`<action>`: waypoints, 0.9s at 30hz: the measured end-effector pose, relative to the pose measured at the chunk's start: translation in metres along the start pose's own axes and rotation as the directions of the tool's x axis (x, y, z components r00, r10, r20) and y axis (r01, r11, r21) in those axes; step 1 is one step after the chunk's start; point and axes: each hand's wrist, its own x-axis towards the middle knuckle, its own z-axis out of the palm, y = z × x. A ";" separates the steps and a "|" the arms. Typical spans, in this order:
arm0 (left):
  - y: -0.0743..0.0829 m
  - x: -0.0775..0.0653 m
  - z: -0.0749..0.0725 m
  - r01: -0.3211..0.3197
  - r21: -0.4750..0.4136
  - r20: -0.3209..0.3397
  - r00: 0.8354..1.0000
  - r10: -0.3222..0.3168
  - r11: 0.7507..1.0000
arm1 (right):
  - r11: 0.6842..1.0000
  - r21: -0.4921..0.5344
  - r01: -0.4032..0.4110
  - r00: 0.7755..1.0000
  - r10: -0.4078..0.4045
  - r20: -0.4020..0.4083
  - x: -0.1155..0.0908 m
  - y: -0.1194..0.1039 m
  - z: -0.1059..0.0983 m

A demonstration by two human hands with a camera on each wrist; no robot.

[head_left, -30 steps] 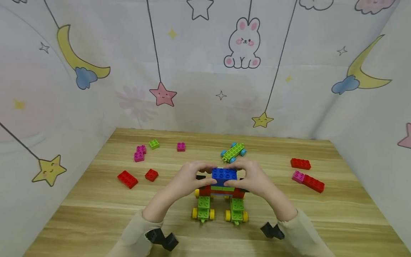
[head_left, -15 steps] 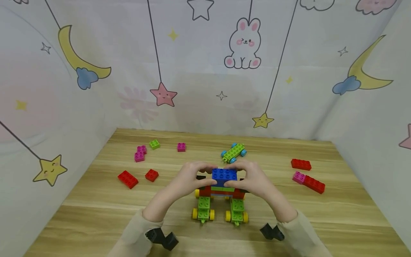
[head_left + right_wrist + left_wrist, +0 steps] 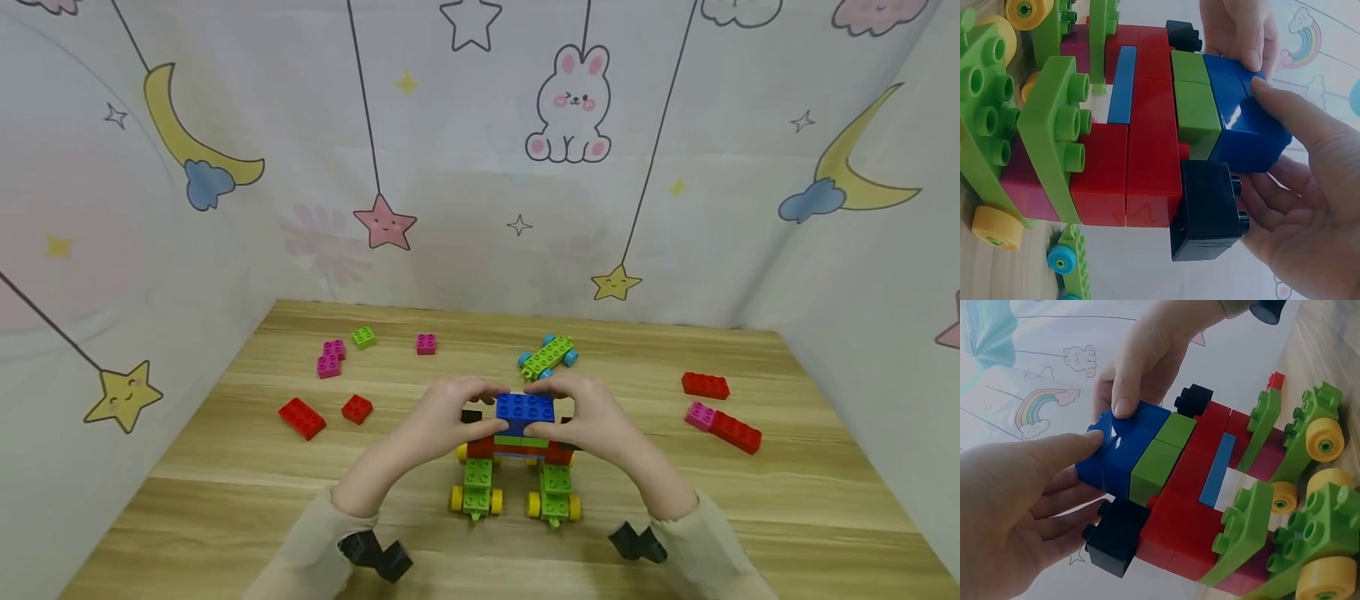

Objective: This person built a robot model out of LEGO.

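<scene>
Toy (image 3: 519, 450) of stacked bricks stood on the wooden table (image 3: 225, 500) in front of the person, with a blue piece (image 3: 525, 412) at its very top; the left hand (image 3: 456, 415) pinched the left end of that piece, thumb on the near face and fingers bent round behind; the right hand (image 3: 590, 418) held the right end in the same way, each grip closed down to the depth of the piece; how hard either pressed could not be told; the blue piece sat directly on light green bricks (image 3: 1155, 472), and these sat on a band of red bricks (image 3: 1175, 506); a left black brick (image 3: 1116, 537) jutted out just beside the left hand, and a right black brick (image 3: 1207, 209) jutted near the right hand; whether any finger touched them was unclear; below, green car bases (image 3: 477, 502) with yellow wheels (image 3: 457, 498) stood side by side, apart.

Farther back stood a green car (image 3: 548, 357) with blue wheels; at left lay a long red brick (image 3: 302, 418), a short red brick (image 3: 357, 408), two touching pink bricks (image 3: 328, 365), a small green brick (image 3: 363, 337) and a lone pink brick (image 3: 426, 343); at right lay another red brick (image 3: 705, 385).
</scene>
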 end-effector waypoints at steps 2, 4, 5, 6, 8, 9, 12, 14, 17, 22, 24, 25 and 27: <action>-0.001 0.000 0.000 -0.016 0.004 -0.001 1.000 0.016 1.000 | 1.000 -0.008 0.013 1.000 -0.013 -0.007 0.000 0.000 0.000; -0.003 0.000 0.001 -0.029 0.001 -0.002 1.000 0.029 1.000 | 1.000 -0.013 0.021 1.000 -0.021 -0.015 0.000 0.000 0.001; -0.004 0.000 0.001 -0.038 0.002 -0.004 0.999 0.038 0.999 | 1.000 -0.015 0.025 1.000 -0.025 -0.019 0.000 0.000 0.001; -0.005 0.000 0.001 -0.048 0.001 -0.005 0.999 0.048 0.999 | 0.999 -0.016 0.029 0.999 -0.030 -0.023 0.000 0.000 0.001; -0.008 -0.001 0.000 -0.072 0.001 -0.007 0.997 0.072 0.997 | 0.999 -0.015 0.035 0.999 -0.036 -0.030 0.001 0.001 0.002; -0.009 -0.001 0.000 -0.082 0.005 -0.008 0.997 0.082 0.997 | 0.999 -0.017 0.037 0.999 -0.038 -0.033 0.001 0.001 0.003; -0.013 -0.005 -0.004 -0.098 0.017 -0.026 0.995 0.098 0.995 | 0.999 -0.014 0.039 0.999 -0.039 -0.035 0.001 0.002 0.004; -0.016 -0.008 -0.008 -0.091 0.021 -0.045 0.995 0.092 0.996 | 1.000 -0.004 0.027 0.999 -0.027 -0.031 0.001 0.003 0.005; -0.021 -0.014 -0.016 -0.054 0.032 -0.083 0.995 0.056 0.998 | 1.000 0.007 0.007 1.000 -0.007 -0.028 0.000 0.004 0.006; -0.034 -0.022 -0.029 -0.020 0.066 -0.125 0.992 0.028 0.998 | 0.999 0.030 -0.022 0.999 0.023 -0.026 0.000 0.003 0.005; -0.041 -0.025 -0.034 -0.016 0.085 -0.137 0.990 0.027 0.996 | 0.999 0.035 -0.030 0.999 0.031 -0.023 0.000 0.002 0.005; -0.045 -0.027 -0.037 -0.007 0.095 -0.143 0.989 0.021 0.995 | 0.999 0.034 -0.034 0.999 0.035 -0.022 0.000 0.001 0.004; -0.053 -0.031 -0.041 0.028 0.108 -0.159 0.987 -0.011 0.994 | 0.998 0.037 -0.043 0.999 0.044 -0.020 0.000 0.001 0.004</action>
